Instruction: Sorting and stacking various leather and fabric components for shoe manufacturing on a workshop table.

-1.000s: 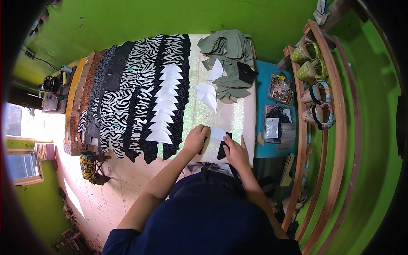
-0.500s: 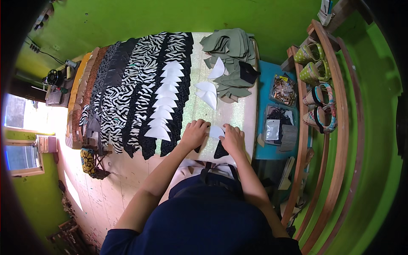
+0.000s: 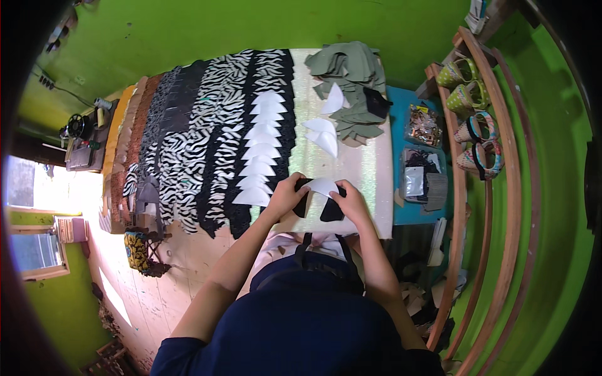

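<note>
My left hand (image 3: 288, 197) and my right hand (image 3: 351, 204) pinch the two upper sides of a curved black fabric piece (image 3: 332, 212). A white half-moon piece (image 3: 322, 185) lies against its upper middle, between my fingers. The black piece's two legs point down toward me, over the near part of the table (image 3: 367, 207). Several loose white pieces (image 3: 323, 139) lie beyond my hands. To the left, a row of overlapping white pieces (image 3: 260, 150) rests on black strips.
Zebra-patterned pieces (image 3: 194, 144) overlap in long rows at the left. Grey-green cut pieces (image 3: 348, 66) are heaped at the far right, with a black piece (image 3: 376, 103). Clear boxes (image 3: 423, 128) stand on a blue surface. A wooden rack (image 3: 501, 144) holds small shoes (image 3: 470, 97).
Both hands have lifted the black piece with the white one and turned its edge up; more of the black legs shows. The view has shifted slightly.
</note>
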Available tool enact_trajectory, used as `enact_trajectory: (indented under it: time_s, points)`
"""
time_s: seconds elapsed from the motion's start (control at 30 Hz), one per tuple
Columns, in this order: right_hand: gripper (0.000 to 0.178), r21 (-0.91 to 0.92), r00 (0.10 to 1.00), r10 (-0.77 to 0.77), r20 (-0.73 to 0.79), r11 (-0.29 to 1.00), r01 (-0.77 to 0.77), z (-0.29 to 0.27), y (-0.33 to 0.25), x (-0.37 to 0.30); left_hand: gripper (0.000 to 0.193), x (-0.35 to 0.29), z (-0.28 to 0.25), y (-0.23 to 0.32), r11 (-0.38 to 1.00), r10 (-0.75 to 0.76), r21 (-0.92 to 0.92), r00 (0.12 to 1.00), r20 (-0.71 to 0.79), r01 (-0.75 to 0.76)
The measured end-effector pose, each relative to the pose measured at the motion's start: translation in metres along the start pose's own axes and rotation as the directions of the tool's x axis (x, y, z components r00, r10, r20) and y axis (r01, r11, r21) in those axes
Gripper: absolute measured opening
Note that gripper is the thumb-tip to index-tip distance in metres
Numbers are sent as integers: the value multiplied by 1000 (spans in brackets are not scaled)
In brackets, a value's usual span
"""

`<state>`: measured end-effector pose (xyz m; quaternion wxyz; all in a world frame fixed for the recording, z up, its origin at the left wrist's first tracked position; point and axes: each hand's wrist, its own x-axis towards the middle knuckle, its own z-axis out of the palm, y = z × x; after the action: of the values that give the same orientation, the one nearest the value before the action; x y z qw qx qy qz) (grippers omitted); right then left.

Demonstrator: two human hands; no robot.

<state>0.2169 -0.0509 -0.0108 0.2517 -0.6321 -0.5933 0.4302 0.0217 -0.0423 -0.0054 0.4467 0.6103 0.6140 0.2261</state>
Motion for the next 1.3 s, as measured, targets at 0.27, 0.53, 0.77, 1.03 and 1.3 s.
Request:
enact_trajectory:
  time_s: [0.27,0.53,0.77,1.03,1.3]
  points:
    - [24,358,998,-10,-66,933,33,98,-10,-6,35,-53,-68,-55,995,-97,-6,983,-158,98]
    - [26,-60,955,-133,-265,991,121,158,-47,-33,34,-83,-105,-95,991,0,133,979,-202,27]
    - [37,-564,843,-429,-325,803,191,173,-68,-41,39,-87,-114,-104,786,440,589,840,-318,-188]
    - [58,-717,897,-441,32,615,328,197,-50,-63,55,-106,-91,-136,546,446,777,894,47,-313]
    - [63,-716,920,-391,26,635,290,200,-42,-66,49,-106,-85,-137,510,473,810,881,17,-289]
